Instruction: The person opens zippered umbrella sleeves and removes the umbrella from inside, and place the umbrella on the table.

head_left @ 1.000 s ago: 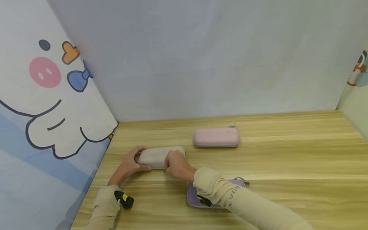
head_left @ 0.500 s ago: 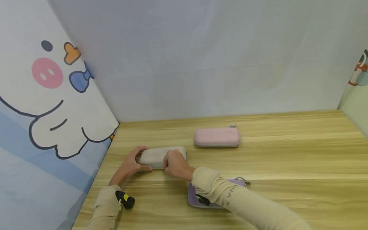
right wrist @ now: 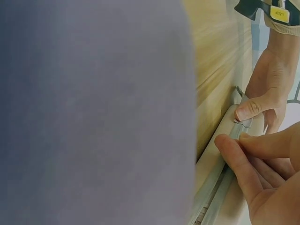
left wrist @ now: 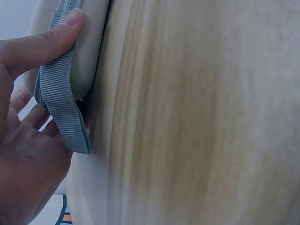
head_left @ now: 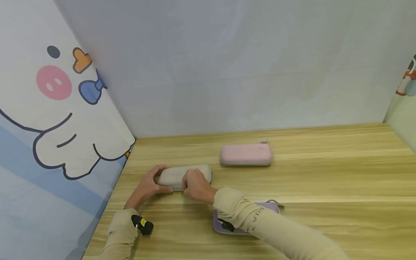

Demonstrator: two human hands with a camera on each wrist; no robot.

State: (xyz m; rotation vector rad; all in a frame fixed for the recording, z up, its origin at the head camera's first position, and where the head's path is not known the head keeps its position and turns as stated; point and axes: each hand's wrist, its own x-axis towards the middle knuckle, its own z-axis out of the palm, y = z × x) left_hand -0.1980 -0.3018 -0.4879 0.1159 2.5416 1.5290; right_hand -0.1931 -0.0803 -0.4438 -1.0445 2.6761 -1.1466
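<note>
A beige zippered case, shaped like a pencil case, lies on the wooden table. My left hand grips its left end, the thumb pressing the near side over a grey ribbed strap that loops off that end. On the near side, the thumb and index finger of my right hand pinch at the zipper line; the pull itself is hidden between them. The zipper is parted behind the right fingers, showing a narrow gap, and looks closed between the two hands.
Behind and to the right lies a pink case with a small strap at its right end. A purple case lies nearer, partly under my right sleeve. A black wrist camera sits on the left sleeve.
My right hand has slid slightly left along the near side of the beige case. The left hand keeps its grip on the end.
</note>
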